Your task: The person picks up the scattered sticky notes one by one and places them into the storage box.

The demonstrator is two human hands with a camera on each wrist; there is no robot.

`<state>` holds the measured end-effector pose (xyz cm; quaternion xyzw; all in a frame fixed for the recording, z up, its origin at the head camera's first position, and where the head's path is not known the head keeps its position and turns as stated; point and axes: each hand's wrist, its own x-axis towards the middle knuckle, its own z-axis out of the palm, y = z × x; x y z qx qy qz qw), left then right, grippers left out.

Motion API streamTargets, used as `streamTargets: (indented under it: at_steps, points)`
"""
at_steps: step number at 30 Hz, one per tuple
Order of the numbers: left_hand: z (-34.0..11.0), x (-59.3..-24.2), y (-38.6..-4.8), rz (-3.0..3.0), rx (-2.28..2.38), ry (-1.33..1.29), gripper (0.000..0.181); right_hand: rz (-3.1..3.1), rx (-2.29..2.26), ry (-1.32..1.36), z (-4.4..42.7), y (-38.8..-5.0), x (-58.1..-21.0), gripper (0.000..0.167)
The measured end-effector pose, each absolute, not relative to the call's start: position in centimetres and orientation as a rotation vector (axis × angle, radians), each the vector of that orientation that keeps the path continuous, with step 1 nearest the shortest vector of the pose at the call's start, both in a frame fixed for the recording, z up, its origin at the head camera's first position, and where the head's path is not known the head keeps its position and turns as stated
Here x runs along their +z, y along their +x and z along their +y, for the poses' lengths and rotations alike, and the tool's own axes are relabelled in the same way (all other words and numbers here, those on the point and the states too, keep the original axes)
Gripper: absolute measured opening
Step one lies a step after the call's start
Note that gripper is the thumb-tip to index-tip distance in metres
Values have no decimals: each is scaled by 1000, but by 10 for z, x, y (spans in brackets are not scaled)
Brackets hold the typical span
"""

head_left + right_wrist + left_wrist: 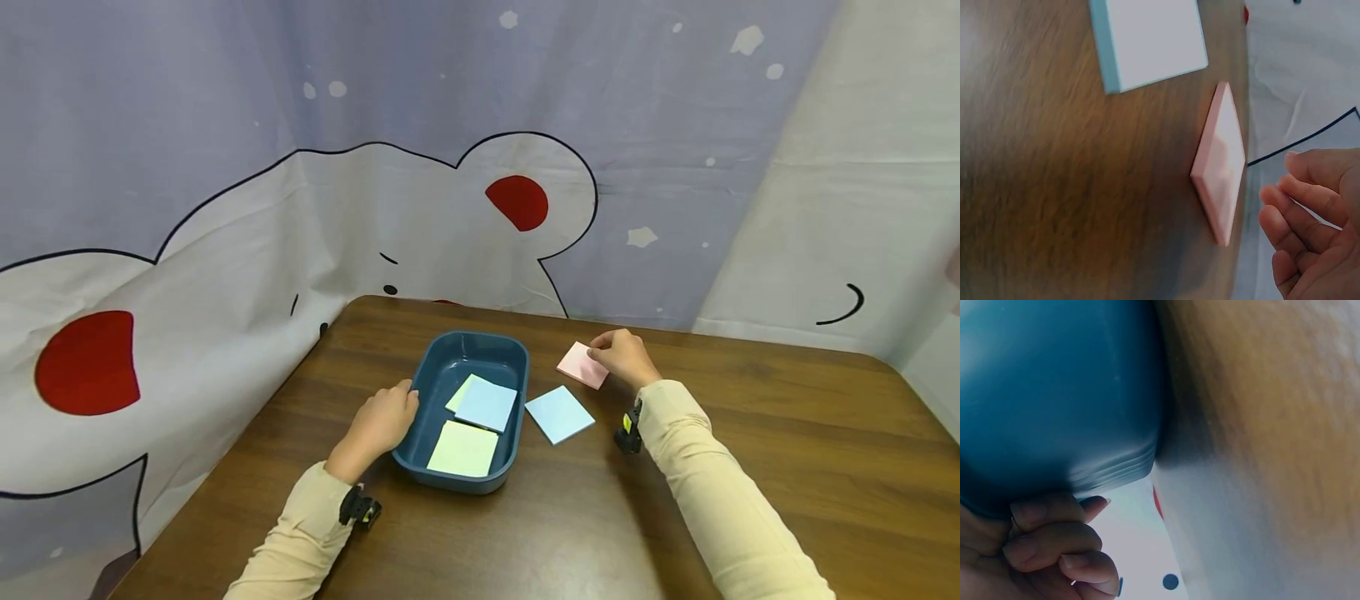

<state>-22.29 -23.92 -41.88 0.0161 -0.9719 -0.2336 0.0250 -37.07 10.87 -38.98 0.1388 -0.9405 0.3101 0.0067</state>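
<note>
A dark blue plastic bin (471, 483) stands on the table, with light green sticky note pads (463, 450) and a light blue pad (486, 405) inside. My left hand (384, 415) grips the bin's left wall; in the left wrist view its curled fingers (1054, 540) lie against the bin (1060, 394). To the right of the bin, another light blue sticky note pad (560, 414) lies flat. Behind it is a pink sticky note pad (582, 365). My right hand (626, 357) hovers at the pink pad's right edge, fingers loosely bent, holding nothing in the right wrist view.
The brown wooden table (787, 450) extends to the right and toward me. A patterned curtain (660, 167) hangs along its back and left edges. Each wrist wears a small black camera.
</note>
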Motion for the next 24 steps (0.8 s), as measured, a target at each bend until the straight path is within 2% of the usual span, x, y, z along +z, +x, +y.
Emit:
streamTargets:
  at_steps: [13,24]
  points:
    - [-239,-419,-224,-3002,-719,62,44,-3018,915,327,117,-379,-402,56]
    - [-239,-420,-224,-3004,-712,66,45,-3091,754,352,115,-379,-413,62]
